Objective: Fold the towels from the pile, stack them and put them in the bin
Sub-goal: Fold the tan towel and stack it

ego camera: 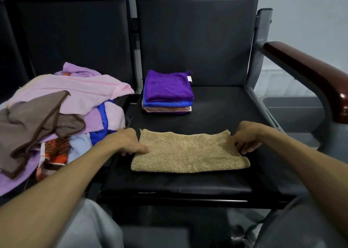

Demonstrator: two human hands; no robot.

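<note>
A tan terry towel (188,152), folded into a wide strip, lies flat on the black seat (216,112) in front of me. My left hand (130,142) pinches its left edge with thumb on top. My right hand (246,136) grips the right edge, fingers curled around the cloth. Behind the towel sits a neat stack of folded towels (167,93), purple on top, then blue and a patterned one. An unfolded pile (56,112) of pink, lilac, brown and blue towels lies on the seat to the left. No bin is visible.
The seat's dark backrest (194,37) rises behind the stack. A wooden armrest (310,72) on a grey metal frame runs along the right side. My grey-clad knees (90,229) are at the bottom of the view.
</note>
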